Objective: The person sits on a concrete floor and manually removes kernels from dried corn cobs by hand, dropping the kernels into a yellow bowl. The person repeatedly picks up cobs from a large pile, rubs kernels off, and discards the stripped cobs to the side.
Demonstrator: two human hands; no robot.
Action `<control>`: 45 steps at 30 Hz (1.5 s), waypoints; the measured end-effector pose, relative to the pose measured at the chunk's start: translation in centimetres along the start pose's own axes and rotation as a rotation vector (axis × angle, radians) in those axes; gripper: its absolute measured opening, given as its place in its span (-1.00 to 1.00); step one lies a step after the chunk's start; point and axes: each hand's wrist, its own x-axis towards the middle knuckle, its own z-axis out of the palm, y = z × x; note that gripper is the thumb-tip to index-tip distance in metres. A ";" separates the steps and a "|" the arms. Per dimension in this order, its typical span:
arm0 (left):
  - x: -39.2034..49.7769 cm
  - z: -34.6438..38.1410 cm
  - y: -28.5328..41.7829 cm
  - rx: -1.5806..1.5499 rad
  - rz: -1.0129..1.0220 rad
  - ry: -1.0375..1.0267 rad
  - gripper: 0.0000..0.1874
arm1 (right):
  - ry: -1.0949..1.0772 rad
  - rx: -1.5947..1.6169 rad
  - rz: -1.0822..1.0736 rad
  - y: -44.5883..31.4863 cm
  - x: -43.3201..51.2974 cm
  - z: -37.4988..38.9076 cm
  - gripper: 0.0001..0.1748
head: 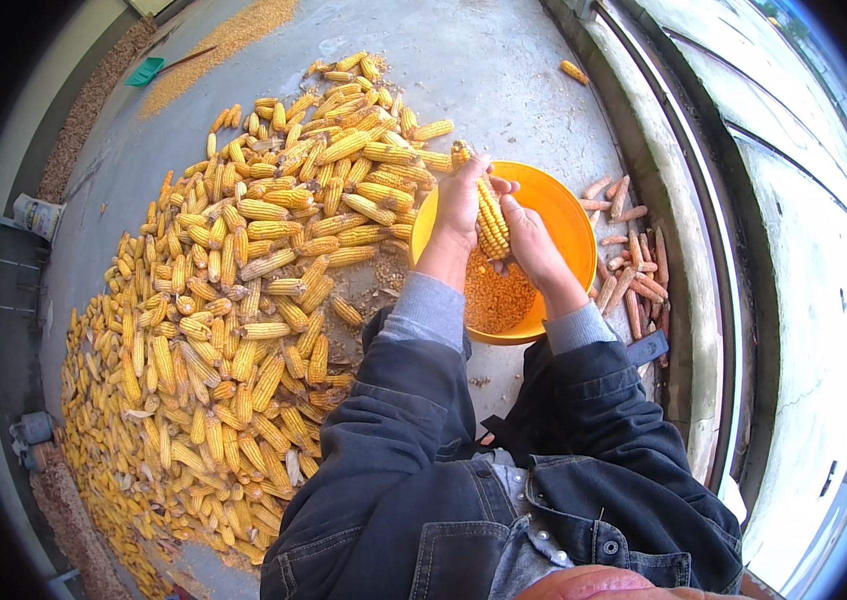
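Observation:
Both my hands grip one ear of yellow corn (493,225), tilted over a yellow plastic bucket (554,199). My left hand (461,199) wraps around its upper part, and the ear's far tip sticks out above the fingers. Lower down, my right hand (532,236) presses against the ear's side with the thumb along the kernels. Some of the rows near the top look partly bare. Loose corn kernels (498,296) cover the bottom of the bucket, which stands between my legs.
A large heap of corn ears (243,300) spreads on my left. Bare cobs (637,277) lie at right by a concrete ledge (663,187), near a blue-grey flat object (647,348). One ear (574,72) lies apart. Far off, a green shovel (145,72) rests by spread kernels (221,52).

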 end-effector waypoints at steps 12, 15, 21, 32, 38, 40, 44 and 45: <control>0.3 -0.3 1.0 -0.152 -0.005 0.006 -0.71 | 0.054 0.227 0.146 -1.3 -0.5 0.5 -0.35; 0.5 -0.5 1.2 -0.179 0.008 0.019 -0.71 | 0.015 0.090 0.091 -1.1 -0.7 0.4 -0.40; 0.3 0.0 0.7 -0.251 -0.012 -0.050 -0.69 | 0.091 0.053 0.101 -0.3 -0.5 0.6 -0.41; 0.8 -0.7 0.2 -0.105 0.037 -0.036 -0.66 | 0.061 -0.133 0.041 -1.5 -1.0 1.2 -0.38; 0.9 -0.5 0.2 -0.199 0.016 -0.036 -0.70 | 0.095 -0.060 0.036 -0.7 -0.7 1.0 -0.37; 0.8 -0.4 0.3 -0.162 0.015 -0.037 -0.64 | 0.121 -0.038 0.074 -0.3 -0.4 0.8 -0.37; 0.7 -0.5 0.4 -0.119 0.006 0.022 -0.60 | 0.200 -0.093 0.008 0.2 0.7 0.2 -0.41; 0.7 -0.5 0.4 -0.086 0.010 0.037 -0.57 | 0.216 -0.140 -0.042 0.2 0.9 0.0 -0.42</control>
